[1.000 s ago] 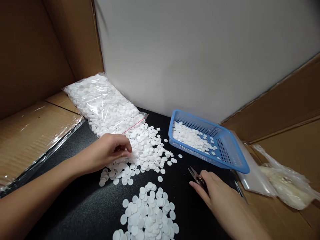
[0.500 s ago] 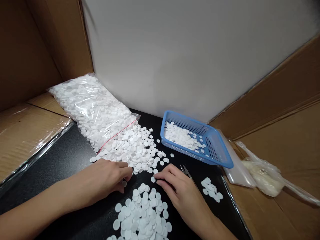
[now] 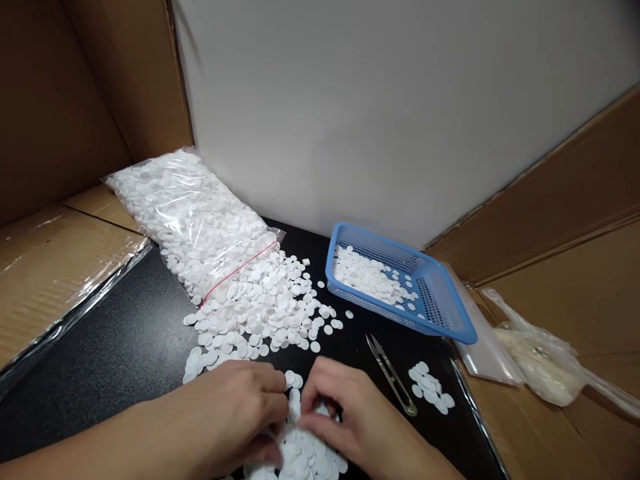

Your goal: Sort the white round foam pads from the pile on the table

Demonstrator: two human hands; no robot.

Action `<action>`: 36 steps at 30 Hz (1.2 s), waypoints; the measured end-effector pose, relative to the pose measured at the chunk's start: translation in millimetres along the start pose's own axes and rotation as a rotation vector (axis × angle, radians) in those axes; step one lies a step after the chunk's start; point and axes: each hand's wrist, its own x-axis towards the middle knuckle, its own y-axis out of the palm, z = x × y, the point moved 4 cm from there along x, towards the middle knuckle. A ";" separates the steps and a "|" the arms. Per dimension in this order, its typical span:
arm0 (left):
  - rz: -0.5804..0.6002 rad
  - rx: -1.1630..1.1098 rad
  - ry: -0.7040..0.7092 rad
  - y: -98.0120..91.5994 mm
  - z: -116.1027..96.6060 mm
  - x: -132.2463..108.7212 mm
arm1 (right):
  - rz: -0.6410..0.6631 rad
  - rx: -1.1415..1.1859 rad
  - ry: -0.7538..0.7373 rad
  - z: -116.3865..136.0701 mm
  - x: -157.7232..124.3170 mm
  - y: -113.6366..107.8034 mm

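My left hand [image 3: 250, 413] is over the left side of the near pile of white discs [image 3: 305, 453], its fingers curled inward. My right hand [image 3: 340, 413] is at the right side of that pile, thumb and fingers bent towards each other around discs partly hidden beneath them. What either hand grips between its fingertips is hidden. Beyond the hands, a larger heap of white discs [image 3: 270, 300] spills from the mouth of a clear plastic bag [image 3: 185, 207] with a red seal line. The bag is full of discs.
A blue basket [image 3: 400, 320] holding discs stands at the back right. Metal thread snips [image 3: 390, 373] lie right of my right hand, beside a small group of discs [image 3: 431, 388]. Farther right are plastic sheets [image 3: 493, 357] and a tied plastic bag [image 3: 543, 367]. Cardboard [image 3: 45, 260] borders the black table [image 3: 115, 333].
Both hands have moved nearer, from the edge of the large heap onto the near pile. The snips are now fully uncovered. The view has shifted slightly.
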 end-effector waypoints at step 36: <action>-0.239 -0.091 -0.209 -9.1 25.4 7.9 | -0.268 -0.039 0.029 -17.3 12.8 -5.1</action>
